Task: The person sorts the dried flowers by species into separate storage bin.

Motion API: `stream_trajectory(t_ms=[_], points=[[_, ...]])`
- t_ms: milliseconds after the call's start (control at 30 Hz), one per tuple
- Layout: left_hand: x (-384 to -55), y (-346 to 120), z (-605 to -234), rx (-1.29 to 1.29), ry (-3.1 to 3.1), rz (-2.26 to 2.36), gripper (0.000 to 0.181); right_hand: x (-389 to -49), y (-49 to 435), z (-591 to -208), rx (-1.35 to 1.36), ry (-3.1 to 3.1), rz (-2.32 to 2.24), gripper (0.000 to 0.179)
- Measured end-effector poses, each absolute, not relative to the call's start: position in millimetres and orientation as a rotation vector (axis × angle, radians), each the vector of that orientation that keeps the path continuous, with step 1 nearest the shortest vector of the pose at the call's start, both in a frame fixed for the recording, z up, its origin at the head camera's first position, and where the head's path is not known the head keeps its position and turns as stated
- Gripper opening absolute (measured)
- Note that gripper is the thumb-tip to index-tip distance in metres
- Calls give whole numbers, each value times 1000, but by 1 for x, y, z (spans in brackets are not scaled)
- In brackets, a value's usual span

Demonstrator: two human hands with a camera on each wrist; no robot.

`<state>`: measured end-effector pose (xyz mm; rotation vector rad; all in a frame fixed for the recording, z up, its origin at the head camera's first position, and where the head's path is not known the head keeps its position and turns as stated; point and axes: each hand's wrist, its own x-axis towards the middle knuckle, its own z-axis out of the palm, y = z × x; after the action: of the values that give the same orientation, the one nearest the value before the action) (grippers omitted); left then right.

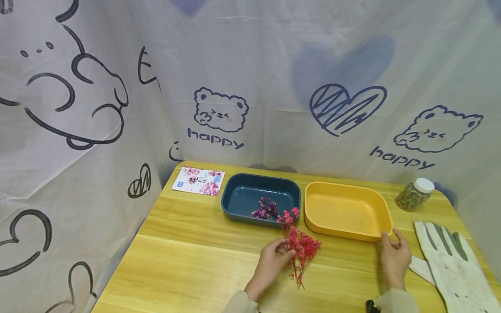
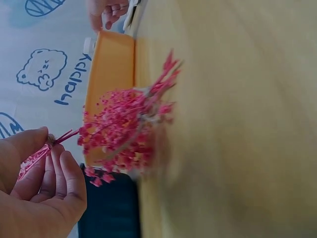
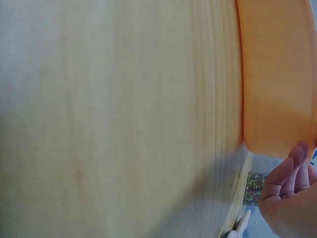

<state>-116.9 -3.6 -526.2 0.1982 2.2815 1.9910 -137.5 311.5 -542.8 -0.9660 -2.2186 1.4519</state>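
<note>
My left hand [image 1: 274, 261] pinches the thin stems of pink-red dried flowers [image 2: 64, 135] between thumb and fingers. A fuller pink-red bunch [image 1: 307, 248] shows beside the hand over the table, its stems pointing toward me. Past my left fingers stands a dark blue tray [image 1: 231, 211], with small purple dried flowers [image 1: 264, 209] in it. At the near right corner of the yellow tray [image 1: 332, 228], my right hand [image 1: 395, 258] has its fingertips against the outer wall and rim, fingers loosely bent. The wall by those fingertips also shows in the right wrist view.
Behind the blue tray's left end lies a floral-printed packet [image 1: 198, 181]. A white-lidded jar [image 1: 412, 198] of small mixed bits stands right of the yellow tray. White gloves [image 1: 455, 269] lie at the right edge. A printed cloth [image 1: 274, 108] hangs behind the table [image 1: 176, 269].
</note>
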Motion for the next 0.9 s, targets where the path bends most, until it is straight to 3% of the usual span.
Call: stream_trajectory(t_ms=[533,900], points=[[-183,38,-480,332,2424,1925,29,-135,308,-539,-950,-2225,1445,58],[-219,72,-494,362,2486,1816,26,-135,311,-541,-924,-2220,1442,57]])
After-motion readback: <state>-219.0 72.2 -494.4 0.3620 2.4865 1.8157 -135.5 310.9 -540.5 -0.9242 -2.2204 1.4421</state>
